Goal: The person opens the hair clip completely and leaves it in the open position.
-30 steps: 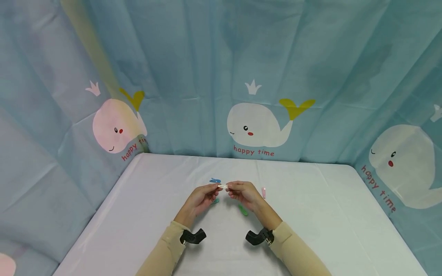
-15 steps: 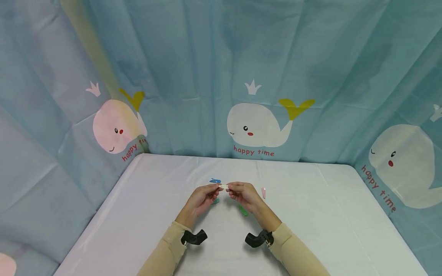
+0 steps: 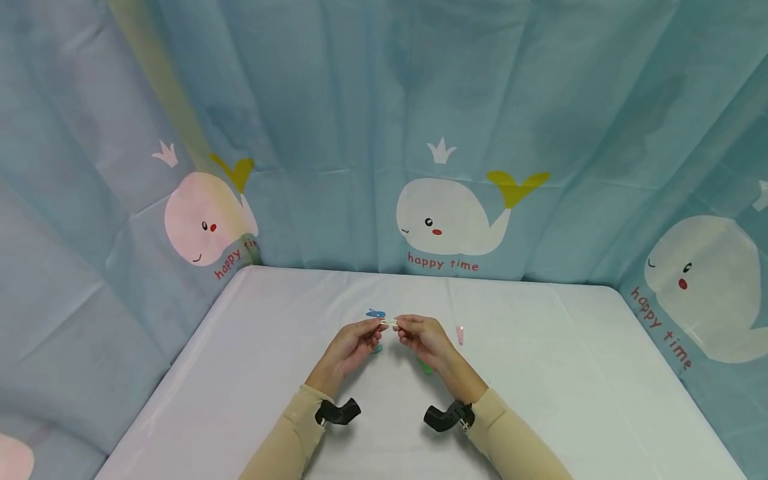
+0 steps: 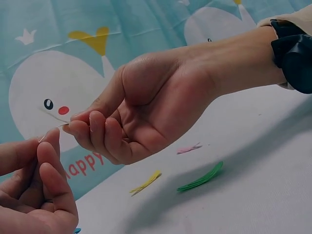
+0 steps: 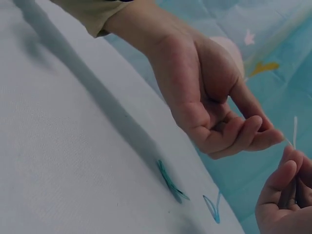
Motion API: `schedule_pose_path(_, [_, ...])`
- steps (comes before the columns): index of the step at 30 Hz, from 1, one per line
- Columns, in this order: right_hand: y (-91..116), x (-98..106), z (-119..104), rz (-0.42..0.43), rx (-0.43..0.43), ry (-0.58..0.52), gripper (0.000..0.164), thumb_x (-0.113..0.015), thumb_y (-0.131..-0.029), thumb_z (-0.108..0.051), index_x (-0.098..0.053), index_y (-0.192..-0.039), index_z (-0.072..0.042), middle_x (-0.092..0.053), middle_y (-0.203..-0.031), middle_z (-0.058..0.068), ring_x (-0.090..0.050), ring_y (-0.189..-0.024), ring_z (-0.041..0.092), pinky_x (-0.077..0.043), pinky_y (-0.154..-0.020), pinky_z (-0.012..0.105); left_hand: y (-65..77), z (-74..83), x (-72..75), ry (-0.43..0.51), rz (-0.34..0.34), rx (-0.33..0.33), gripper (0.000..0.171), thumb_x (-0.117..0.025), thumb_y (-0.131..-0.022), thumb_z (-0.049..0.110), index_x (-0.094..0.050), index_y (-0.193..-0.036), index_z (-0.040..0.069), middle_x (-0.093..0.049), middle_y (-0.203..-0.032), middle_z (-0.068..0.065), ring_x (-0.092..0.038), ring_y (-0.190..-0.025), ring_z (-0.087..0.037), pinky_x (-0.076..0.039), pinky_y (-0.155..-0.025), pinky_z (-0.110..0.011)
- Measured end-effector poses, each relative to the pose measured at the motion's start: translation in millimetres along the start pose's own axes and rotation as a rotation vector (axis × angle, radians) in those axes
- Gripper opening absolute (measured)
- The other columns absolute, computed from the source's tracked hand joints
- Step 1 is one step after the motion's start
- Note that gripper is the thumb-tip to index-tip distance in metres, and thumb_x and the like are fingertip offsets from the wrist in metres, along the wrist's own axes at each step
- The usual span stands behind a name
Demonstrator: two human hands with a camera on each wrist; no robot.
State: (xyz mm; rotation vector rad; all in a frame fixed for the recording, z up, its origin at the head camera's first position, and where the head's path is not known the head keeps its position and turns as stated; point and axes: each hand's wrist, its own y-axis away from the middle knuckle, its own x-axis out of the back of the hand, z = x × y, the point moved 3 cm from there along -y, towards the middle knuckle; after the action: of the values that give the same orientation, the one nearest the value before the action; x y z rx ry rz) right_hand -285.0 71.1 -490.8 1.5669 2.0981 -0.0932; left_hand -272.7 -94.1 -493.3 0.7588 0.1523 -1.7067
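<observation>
Both hands meet above the white table, holding a small pale snap hair clip (image 3: 389,323) between their fingertips. My left hand (image 3: 353,347) pinches its left end, and my right hand (image 3: 425,339) pinches the right end. From the right wrist view, the pale clip (image 5: 295,134) looks spread, with one thin strip pointing up from the fingers. Fingertips cover much of it. Behind the hands lies a blue hair clip (image 3: 376,313) with its parts apart. A teal clip (image 3: 377,349) sits under the left hand, and a green clip (image 3: 425,366) under the right.
A pink hair clip (image 3: 460,335) lies on the white-covered table (image 3: 540,373), right of the hands. The left wrist view also has a yellow clip (image 4: 145,183) beside the green one. A blue curtain (image 3: 324,200) with printed whales hangs behind the table.
The pale clip shows two separate strips at its ends, where a second ago it looked like one narrow bar. Both hands stay nearly in place, and the head view shifts slightly.
</observation>
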Motion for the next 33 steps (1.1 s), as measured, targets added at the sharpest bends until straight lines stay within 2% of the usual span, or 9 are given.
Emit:
schedule_pose_path(2, [0.0,0.3,0.1,0.003,-0.001,0.000,0.027,-0.055,-0.096,-0.001,-0.056,-0.117,0.014,-0.068,-0.077,-0.001,-0.059,-0.067,0.005,-0.050,-0.062,0.016,0.4,0.3,-0.2,0.009,-0.012,0.010,0.024,-0.048,-0.101,0.005,-0.069,-0.090,0.011,-0.072,-0.081,0.004,-0.057,-0.070,-0.003,-0.046,-0.066,-0.015])
schedule_pose_path(8, [-0.1,4.1,1.9,-0.002,-0.006,-0.002,0.011,-0.057,-0.095,-0.003,-0.067,-0.099,0.001,-0.069,-0.075,-0.002,-0.059,-0.065,0.004,-0.050,-0.060,0.017,0.1,-2.2,0.9,0.002,-0.018,0.005,0.019,-0.048,-0.100,0.005,-0.066,-0.096,0.008,-0.072,-0.082,0.004,-0.056,-0.070,-0.002,-0.045,-0.066,-0.015])
schedule_pose_path(13, [0.4,6.7,2.3,0.003,-0.011,-0.010,0.014,-0.057,-0.095,-0.003,-0.069,-0.090,-0.006,-0.069,-0.073,-0.002,-0.059,-0.063,0.004,-0.050,-0.059,0.017,-0.8,-4.5,0.5,-0.001,-0.014,0.005,0.017,-0.049,-0.100,0.005,-0.066,-0.097,0.008,-0.072,-0.083,0.004,-0.057,-0.070,-0.002,-0.045,-0.066,-0.015])
schedule_pose_path(24, [3.4,9.7,-0.2,0.015,-0.032,0.000,0.016,-0.056,-0.096,-0.004,-0.069,-0.087,-0.009,-0.069,-0.072,-0.002,-0.059,-0.061,0.004,-0.050,-0.057,0.016,-4.0,-8.0,1.3,-0.031,-0.033,0.002,0.019,-0.050,-0.101,0.008,-0.068,-0.097,0.011,-0.072,-0.086,0.004,-0.055,-0.072,-0.002,-0.044,-0.067,-0.017])
schedule_pose_path(30, [4.7,7.9,-1.6,0.017,-0.035,0.015,0.015,-0.057,-0.095,-0.004,-0.069,-0.088,-0.008,-0.069,-0.072,-0.002,-0.059,-0.061,0.004,-0.050,-0.057,0.016,-4.3,-8.0,3.2,-0.075,-0.007,-0.020,0.016,-0.053,-0.099,0.008,-0.069,-0.096,0.010,-0.072,-0.084,0.004,-0.056,-0.072,-0.003,-0.045,-0.066,-0.017])
schedule_pose_path(33, [4.6,7.6,-2.5,0.026,-0.030,0.029,0.014,-0.058,-0.095,-0.004,-0.070,-0.088,-0.008,-0.069,-0.071,-0.003,-0.059,-0.061,0.004,-0.049,-0.057,0.016,-4.6,-6.6,3.6,-0.116,0.006,-0.036,0.014,-0.055,-0.098,0.008,-0.067,-0.105,0.005,-0.071,-0.085,0.004,-0.057,-0.073,-0.003,-0.046,-0.067,-0.017])
